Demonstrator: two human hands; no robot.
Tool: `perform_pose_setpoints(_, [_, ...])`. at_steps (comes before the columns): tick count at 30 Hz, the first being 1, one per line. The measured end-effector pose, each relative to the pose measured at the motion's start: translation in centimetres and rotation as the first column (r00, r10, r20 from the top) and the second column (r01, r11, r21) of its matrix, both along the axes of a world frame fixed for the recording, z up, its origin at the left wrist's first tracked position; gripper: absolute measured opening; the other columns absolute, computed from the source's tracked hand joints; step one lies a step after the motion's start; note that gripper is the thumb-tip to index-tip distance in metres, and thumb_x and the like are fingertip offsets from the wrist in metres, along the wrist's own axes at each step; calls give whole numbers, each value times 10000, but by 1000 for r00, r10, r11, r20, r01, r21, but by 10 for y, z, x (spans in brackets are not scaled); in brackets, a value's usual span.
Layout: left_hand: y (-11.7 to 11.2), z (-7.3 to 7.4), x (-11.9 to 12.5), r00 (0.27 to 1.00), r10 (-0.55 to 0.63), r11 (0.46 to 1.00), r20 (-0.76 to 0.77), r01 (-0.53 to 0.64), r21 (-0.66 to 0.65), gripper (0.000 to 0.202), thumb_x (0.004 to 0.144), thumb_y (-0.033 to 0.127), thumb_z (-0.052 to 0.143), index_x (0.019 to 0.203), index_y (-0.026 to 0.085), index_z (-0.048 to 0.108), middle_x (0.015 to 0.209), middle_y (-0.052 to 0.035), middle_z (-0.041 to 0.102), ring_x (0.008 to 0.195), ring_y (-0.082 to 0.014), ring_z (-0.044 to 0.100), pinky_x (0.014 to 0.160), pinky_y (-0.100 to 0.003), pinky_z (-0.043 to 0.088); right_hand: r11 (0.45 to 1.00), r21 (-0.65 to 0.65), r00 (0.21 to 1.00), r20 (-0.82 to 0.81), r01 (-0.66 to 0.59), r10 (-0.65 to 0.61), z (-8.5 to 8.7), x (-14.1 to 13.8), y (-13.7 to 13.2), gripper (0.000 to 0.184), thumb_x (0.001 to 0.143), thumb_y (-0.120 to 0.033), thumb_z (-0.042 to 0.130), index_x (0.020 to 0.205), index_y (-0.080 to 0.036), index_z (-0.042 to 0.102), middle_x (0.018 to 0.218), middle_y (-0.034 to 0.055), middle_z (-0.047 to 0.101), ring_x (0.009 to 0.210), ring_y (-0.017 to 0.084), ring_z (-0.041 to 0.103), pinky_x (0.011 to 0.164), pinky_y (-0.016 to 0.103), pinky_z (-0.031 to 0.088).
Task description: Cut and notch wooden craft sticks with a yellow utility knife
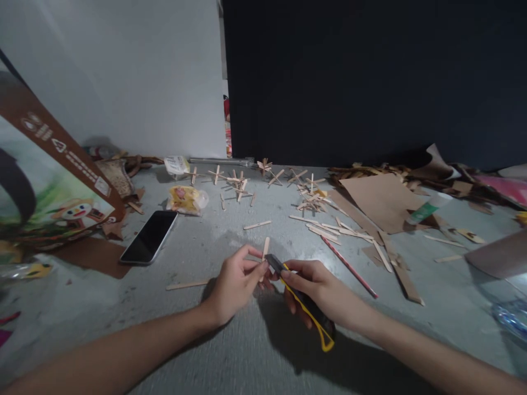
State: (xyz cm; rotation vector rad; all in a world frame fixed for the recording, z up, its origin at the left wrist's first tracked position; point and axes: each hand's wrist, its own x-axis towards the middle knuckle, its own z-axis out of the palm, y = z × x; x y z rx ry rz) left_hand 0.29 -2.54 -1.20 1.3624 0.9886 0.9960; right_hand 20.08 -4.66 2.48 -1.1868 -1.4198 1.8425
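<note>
Between the thumb and fingers of my left hand (235,284) a wooden popsicle stick (267,247) is pinched upright. My right hand (319,288) is wrapped round a black and yellow utility knife (310,312). The knife's front end touches or nearly touches the stick, close to my left fingertips; whether the blade is out I cannot tell. A loose stick (187,285) lies on the table just left of my left wrist, partly hidden by it. Beyond my hands, one more stick (257,225) lies flat.
Crossed stick pieces (241,184) stand at the back, with loose sticks (329,227) to their right. A red pencil (349,267) lies near my right hand. Cardboard (379,200) and a glue stick (428,208) are at right; a phone (150,237) and paper bag (57,164) at left.
</note>
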Motion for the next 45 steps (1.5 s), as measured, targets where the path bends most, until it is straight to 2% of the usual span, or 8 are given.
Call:
perform_pose_setpoints(9, [1, 1, 1, 1000, 15, 1000, -7, -15, 2, 335, 914, 494, 705, 958, 208, 535, 721, -50, 784, 604, -177, 712, 621, -277, 544, 971, -238, 977, -203, 20, -69, -3, 1, 3, 400, 850, -574, 729, 927, -201, 606, 579, -20, 652, 336, 90, 464, 324, 197, 356])
perform_pose_setpoints(17, [2, 1, 0, 1000, 3, 1000, 28, -3, -3, 369, 910, 527, 719, 961, 206, 543, 722, -46, 776, 589, -173, 701, 612, -284, 557, 959, -277, 937, -347, -63, -38, -15, 6, 11, 419, 836, -547, 778, 972, -176, 640, 572, -16, 659, 304, 75, 450, 297, 169, 323])
perform_pose_setpoints(20, [2, 1, 0, 999, 2, 1000, 35, -2, -3, 383, 904, 547, 721, 936, 204, 553, 722, -46, 767, 587, -172, 698, 614, -289, 559, 967, -239, 915, -403, -89, -15, -24, 8, 14, 446, 847, -555, 777, 1017, -159, 659, 559, -10, 660, 286, 80, 439, 289, 175, 322])
perform_pose_setpoints(24, [4, 0, 0, 999, 24, 998, 30, -23, -51, 383, 883, 535, 741, 900, 206, 545, 708, -25, 743, 551, -159, 680, 592, -280, 533, 987, -159, 898, -437, -20, -52, -26, 10, 11, 413, 898, -535, 742, 1043, -154, 674, 534, -29, 631, 272, 78, 424, 292, 177, 305])
perform_pose_setpoints(28, [6, 1, 0, 999, 42, 996, 23, -40, -74, 385, 864, 524, 759, 905, 202, 552, 689, -13, 729, 540, -151, 667, 585, -272, 506, 987, -77, 900, -407, 139, -158, -19, 8, 7, 417, 871, -551, 775, 1017, -178, 662, 560, -47, 614, 303, 74, 424, 315, 186, 308])
perform_pose_setpoints(32, [6, 3, 1, 1000, -5, 997, 17, 6, -75, 417, 867, 583, 735, 893, 193, 591, 685, -3, 698, 545, -145, 645, 577, -270, 484, 940, 105, 919, -269, 324, -287, -14, 4, 11, 494, 831, -628, 799, 1005, -189, 654, 584, -84, 529, 390, 63, 437, 403, 192, 347])
perform_pose_setpoints(38, [1, 6, 1, 993, -114, 992, -42, 111, -55, 427, 889, 611, 696, 892, 188, 638, 624, 45, 576, 516, -108, 510, 521, -238, 408, 909, 225, 934, -8, 350, -358, -15, -1, 17, 659, 681, -711, 860, 1013, -190, 631, 533, -111, 436, 420, 79, 365, 401, 216, 298])
perform_pose_setpoints(45, [-1, 7, 2, 985, -158, 986, -66, 154, -63, 437, 902, 621, 678, 862, 190, 623, 618, 37, 571, 523, -115, 504, 507, -233, 401, 913, 220, 938, -42, 344, -344, -19, -3, 12, 579, 753, -749, 783, 771, -219, 552, 460, -102, 413, 384, 74, 327, 396, 227, 306])
